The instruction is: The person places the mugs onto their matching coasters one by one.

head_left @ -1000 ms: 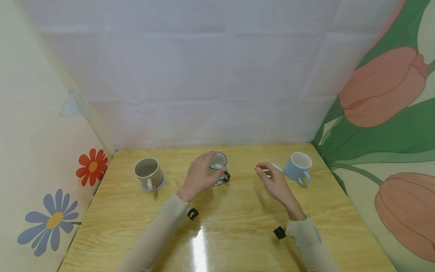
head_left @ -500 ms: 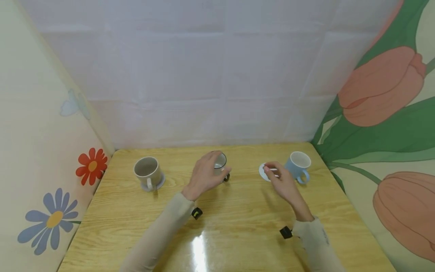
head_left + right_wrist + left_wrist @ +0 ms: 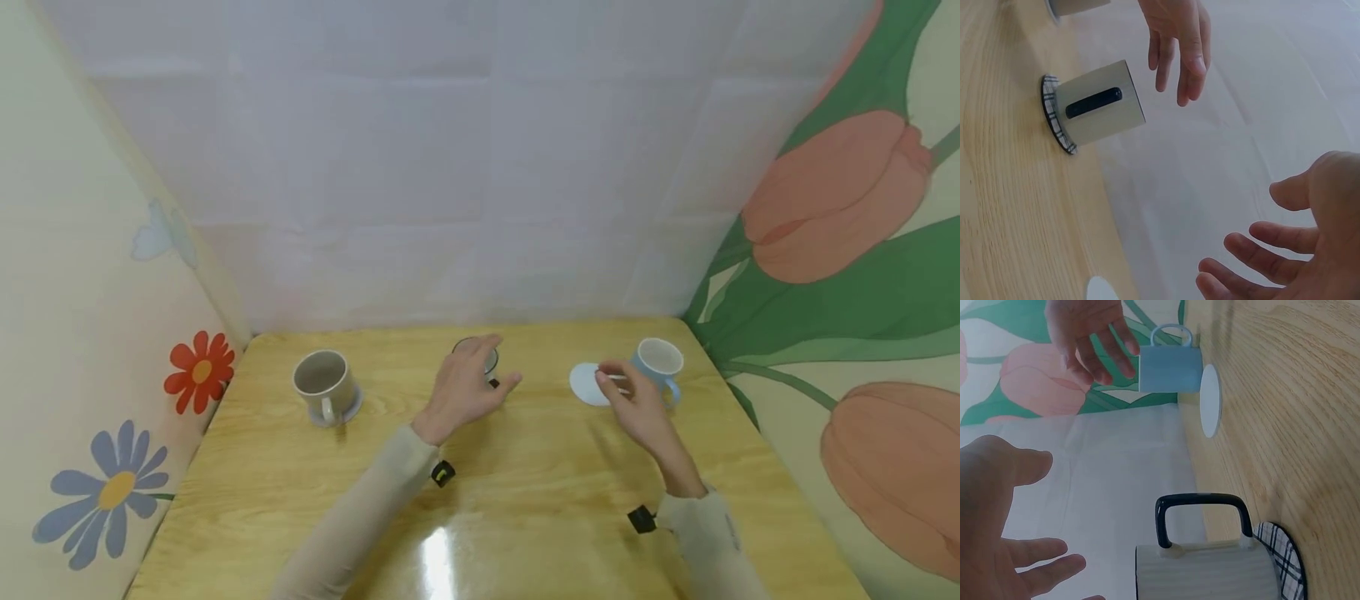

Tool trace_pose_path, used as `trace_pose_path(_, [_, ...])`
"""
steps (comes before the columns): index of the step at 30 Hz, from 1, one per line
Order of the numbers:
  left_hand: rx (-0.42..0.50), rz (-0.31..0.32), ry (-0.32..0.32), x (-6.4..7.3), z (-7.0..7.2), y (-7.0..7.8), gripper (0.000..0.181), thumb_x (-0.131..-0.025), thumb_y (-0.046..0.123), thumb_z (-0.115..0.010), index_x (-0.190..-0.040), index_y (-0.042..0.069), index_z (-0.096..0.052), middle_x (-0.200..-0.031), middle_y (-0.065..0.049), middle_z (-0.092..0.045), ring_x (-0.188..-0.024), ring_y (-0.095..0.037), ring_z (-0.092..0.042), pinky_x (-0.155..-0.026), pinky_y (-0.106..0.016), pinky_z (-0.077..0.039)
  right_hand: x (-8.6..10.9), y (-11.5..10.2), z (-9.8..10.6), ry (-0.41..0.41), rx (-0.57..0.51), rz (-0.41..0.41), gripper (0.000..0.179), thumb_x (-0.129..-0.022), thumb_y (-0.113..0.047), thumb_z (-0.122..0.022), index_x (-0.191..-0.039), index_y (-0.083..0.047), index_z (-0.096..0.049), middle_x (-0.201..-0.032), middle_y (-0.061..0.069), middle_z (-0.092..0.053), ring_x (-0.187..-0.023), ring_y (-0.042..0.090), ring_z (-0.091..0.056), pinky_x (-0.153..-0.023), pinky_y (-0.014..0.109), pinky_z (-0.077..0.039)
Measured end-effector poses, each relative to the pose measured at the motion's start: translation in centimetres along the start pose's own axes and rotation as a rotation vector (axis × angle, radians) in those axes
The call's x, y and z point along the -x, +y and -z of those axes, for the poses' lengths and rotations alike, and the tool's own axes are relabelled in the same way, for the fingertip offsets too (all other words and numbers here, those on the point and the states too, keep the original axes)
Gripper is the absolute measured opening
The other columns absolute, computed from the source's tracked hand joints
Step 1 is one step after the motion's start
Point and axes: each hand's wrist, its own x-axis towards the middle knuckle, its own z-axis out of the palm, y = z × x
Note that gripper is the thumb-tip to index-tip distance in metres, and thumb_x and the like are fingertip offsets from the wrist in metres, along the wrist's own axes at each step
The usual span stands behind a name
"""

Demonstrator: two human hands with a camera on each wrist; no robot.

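My left hand (image 3: 467,392) hovers with spread fingers by a pale mug with a black rim and black handle (image 3: 1210,575), holding nothing. That mug stands upright on a plaid coaster (image 3: 1286,553), and in the head view the hand hides much of it. On the right, my right hand (image 3: 637,410) is raised above the table with loosely bent fingers and nothing in them. It overlaps a round white coaster (image 3: 587,384) and part of a light blue mug (image 3: 660,357) in the head view. The left wrist view shows the blue mug beside the white coaster, not on it.
A beige mug (image 3: 327,385) stands on a round pale coaster (image 3: 355,405) at the left of the wooden table (image 3: 525,500). Behind the table hangs a white cloth (image 3: 480,183). Flower-printed panels rise on both sides.
Both hands have shifted right. My left hand has slid across the pale mug, hiding more of it; my right hand has moved towards the blue mug, uncovering the white coaster. The mugs stay put.
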Motion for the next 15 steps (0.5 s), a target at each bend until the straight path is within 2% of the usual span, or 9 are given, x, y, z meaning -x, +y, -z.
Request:
trace_pose_path(6, [0.029, -0.001, -0.047, 0.1, -0.5, 0.5, 0.074, -0.104, 0.055, -0.063, -0.157, 0.006, -0.05, -0.159, -0.014, -0.056, -0.145, -0.034, -0.055, -0.118, -0.052, -0.049, 0.6, 0.8, 0.7, 0.032, 0.054, -0.006, 0.041, -0.114, -0.028, -0.054, -0.138, 0.005, -0.061, -0.139, 0.028, -0.066, -0.126, 0.05, -0.066, -0.104, 0.064, -0.055])
trace_pose_path(11, [0.051, -0.011, -0.062, -0.4, -1.2, 1.0, 0.073, -0.105, 0.054, -0.063, -0.158, 0.007, -0.05, -0.16, -0.013, -0.055, -0.146, -0.034, -0.054, -0.12, -0.054, -0.047, 0.8, 1.3, 1.6, 0.059, 0.083, 0.01, 0.039, -0.113, -0.025, -0.054, -0.136, 0.006, -0.061, -0.134, 0.028, -0.068, -0.123, 0.051, -0.067, -0.102, 0.056, -0.057])
trace_pose_path(14, [0.045, -0.01, -0.071, -0.8, -1.7, 1.1, 0.074, -0.105, 0.056, -0.061, -0.158, 0.007, -0.049, -0.161, -0.012, -0.054, -0.148, -0.033, -0.052, -0.122, -0.054, -0.044, 0.7, 1.4, 2.0, 0.075, 0.075, 0.024, 0.037, -0.112, -0.023, -0.057, -0.134, 0.006, -0.062, -0.132, 0.029, -0.068, -0.122, 0.051, -0.068, -0.097, 0.029, -0.058])
trace_pose_path(15, [0.041, -0.007, -0.073, -0.9, -1.9, 1.1, 0.074, -0.104, 0.057, -0.061, -0.159, 0.008, -0.049, -0.161, -0.012, -0.054, -0.148, -0.033, -0.052, -0.122, -0.054, -0.044, 0.6, 1.4, 2.2, 0.078, 0.067, 0.028, 0.037, -0.112, -0.023, -0.058, -0.133, 0.007, -0.062, -0.132, 0.029, -0.068, -0.122, 0.051, -0.067, -0.096, 0.024, -0.057])
